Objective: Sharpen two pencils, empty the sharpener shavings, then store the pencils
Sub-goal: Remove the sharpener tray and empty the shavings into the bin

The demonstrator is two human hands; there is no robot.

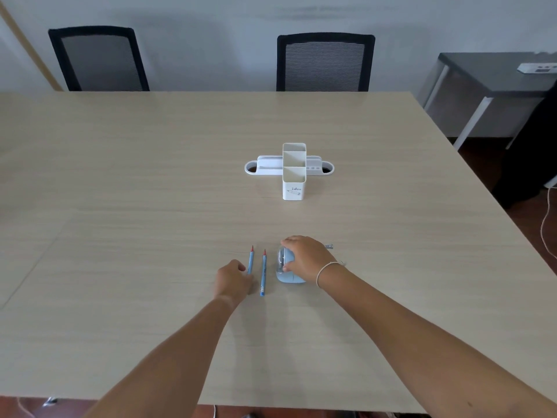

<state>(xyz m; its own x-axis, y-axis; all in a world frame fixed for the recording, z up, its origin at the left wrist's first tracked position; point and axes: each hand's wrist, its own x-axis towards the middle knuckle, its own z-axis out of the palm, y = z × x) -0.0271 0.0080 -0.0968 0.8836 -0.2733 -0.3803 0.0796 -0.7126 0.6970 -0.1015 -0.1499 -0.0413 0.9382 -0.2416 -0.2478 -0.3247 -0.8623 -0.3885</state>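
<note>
Two blue pencils with red tips lie side by side on the table, tips pointing away from me. My left hand (233,279) closes its fingers on the left pencil (250,258), whose lower half it hides. The right pencil (263,274) lies free. Just right of it stands a light-blue crank sharpener (284,268); my right hand (306,258) grips it from above and covers most of it. Its metal crank handle (328,245) pokes out behind my hand. A white desk organiser (294,182) with upright compartments stands farther back, centre.
The light wooden table (135,191) fills most of the view. Two black mesh chairs (324,63) stand at its far edge. A dark side table (494,76) is at the back right, and a white cable (545,224) hangs off the right.
</note>
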